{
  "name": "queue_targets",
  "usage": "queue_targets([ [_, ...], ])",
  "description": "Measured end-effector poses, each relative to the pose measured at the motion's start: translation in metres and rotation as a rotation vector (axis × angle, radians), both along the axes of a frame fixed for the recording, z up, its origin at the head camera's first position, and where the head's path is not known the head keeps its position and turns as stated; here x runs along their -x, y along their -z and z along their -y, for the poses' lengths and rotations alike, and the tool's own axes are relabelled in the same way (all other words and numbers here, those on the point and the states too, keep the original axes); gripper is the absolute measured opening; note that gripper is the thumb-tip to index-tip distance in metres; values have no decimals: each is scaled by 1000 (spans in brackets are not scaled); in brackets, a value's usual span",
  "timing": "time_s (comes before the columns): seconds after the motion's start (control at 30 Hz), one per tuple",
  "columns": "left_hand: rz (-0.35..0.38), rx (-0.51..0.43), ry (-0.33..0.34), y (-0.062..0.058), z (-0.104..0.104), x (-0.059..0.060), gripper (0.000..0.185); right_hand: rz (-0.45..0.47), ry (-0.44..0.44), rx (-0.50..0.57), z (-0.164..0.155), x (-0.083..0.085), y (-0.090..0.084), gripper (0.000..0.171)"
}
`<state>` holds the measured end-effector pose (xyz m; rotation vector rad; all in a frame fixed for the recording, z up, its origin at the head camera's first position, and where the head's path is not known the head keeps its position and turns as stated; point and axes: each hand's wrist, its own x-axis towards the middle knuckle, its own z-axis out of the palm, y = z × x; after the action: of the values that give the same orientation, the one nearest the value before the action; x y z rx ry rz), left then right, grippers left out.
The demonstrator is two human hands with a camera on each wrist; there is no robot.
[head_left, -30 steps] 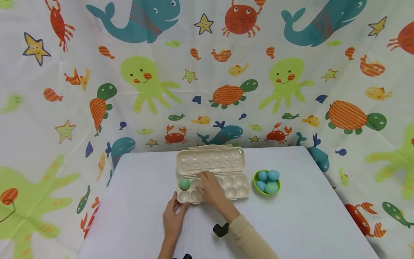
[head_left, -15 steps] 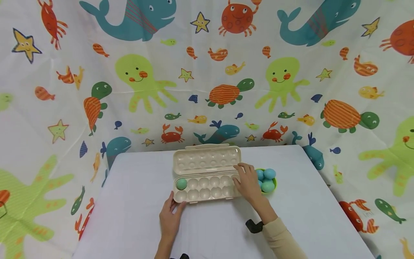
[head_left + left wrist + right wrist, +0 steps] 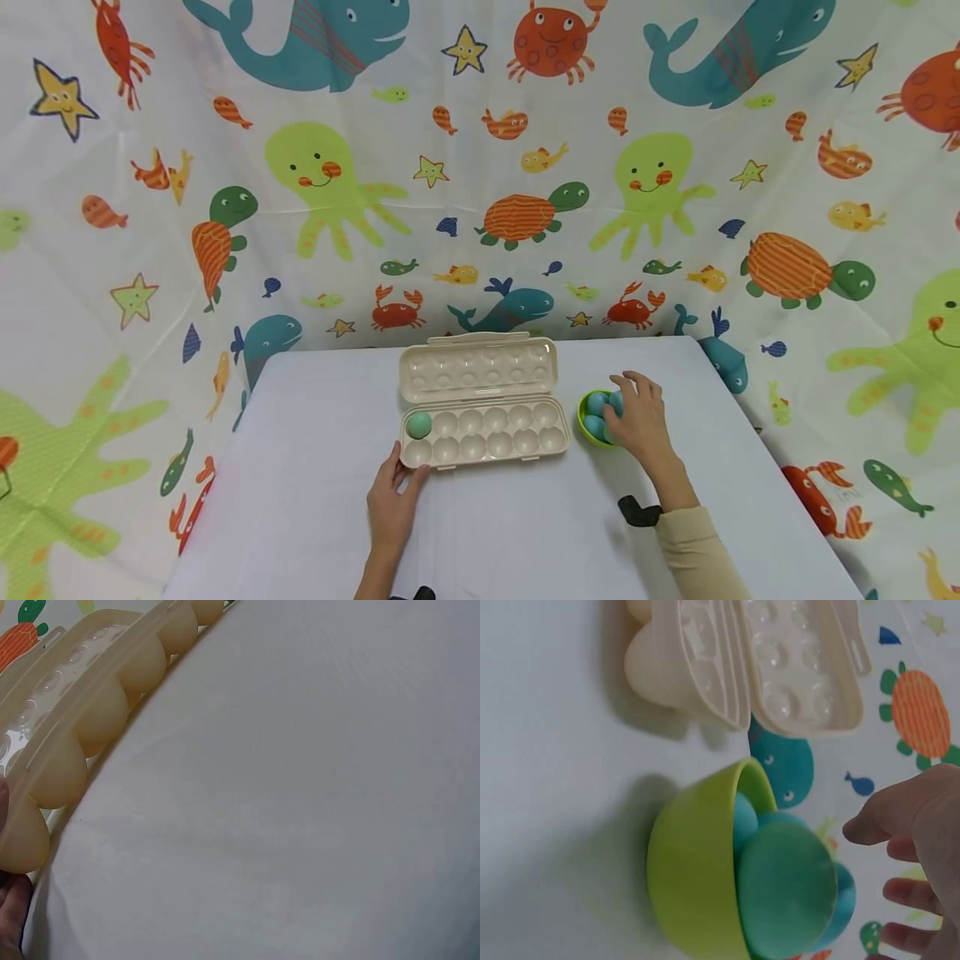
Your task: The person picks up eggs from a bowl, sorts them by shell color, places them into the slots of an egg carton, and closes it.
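A cream egg carton [image 3: 480,433] lies open at the table's middle, its lid [image 3: 478,371] folded back. One green egg [image 3: 418,424] sits in its far-left back cell; the other cells are bare. My left hand [image 3: 393,500] rests against the carton's front-left corner, thumb along the front edge and fingers straight; the left wrist view shows the carton's cups [image 3: 97,720] from below. A lime green bowl [image 3: 583,417] of blue and teal eggs [image 3: 784,889] stands right of the carton. My right hand [image 3: 636,410] hovers over the bowl, fingers [image 3: 907,825] loosely curled just off the eggs, holding nothing.
The white table [image 3: 315,500] is ringed closely by a sea-creature patterned curtain [image 3: 525,217] at the back and both sides. The bowl [image 3: 694,885] stands a short gap from the carton's right end [image 3: 705,667].
My right hand has travelled right from the carton's left-hand cells, past its right end, to above the bowl of eggs. The left hand and the green egg have stayed put.
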<state>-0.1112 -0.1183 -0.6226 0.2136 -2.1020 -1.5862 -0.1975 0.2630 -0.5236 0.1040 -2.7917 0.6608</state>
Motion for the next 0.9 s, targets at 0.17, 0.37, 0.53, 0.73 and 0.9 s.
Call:
queue_targets([
  [0.17, 11, -16, 8, 15, 7, 4, 69, 89, 13, -1, -9, 2, 4, 49],
  [0.37, 11, -27, 24, 17, 9, 3, 69, 124, 6, 9, -12, 5, 8, 43],
  [0.53, 15, -43, 32, 15, 9, 3, 70, 153, 2, -7, -11, 10, 7, 41],
  [0.73, 2, -38, 46, 17, 11, 4, 71, 250, 1, -4, -10, 15, 2, 44],
  [0.9, -5, -33, 61, 19, 13, 4, 70, 286, -10, 18, -11, 18, 1, 45],
])
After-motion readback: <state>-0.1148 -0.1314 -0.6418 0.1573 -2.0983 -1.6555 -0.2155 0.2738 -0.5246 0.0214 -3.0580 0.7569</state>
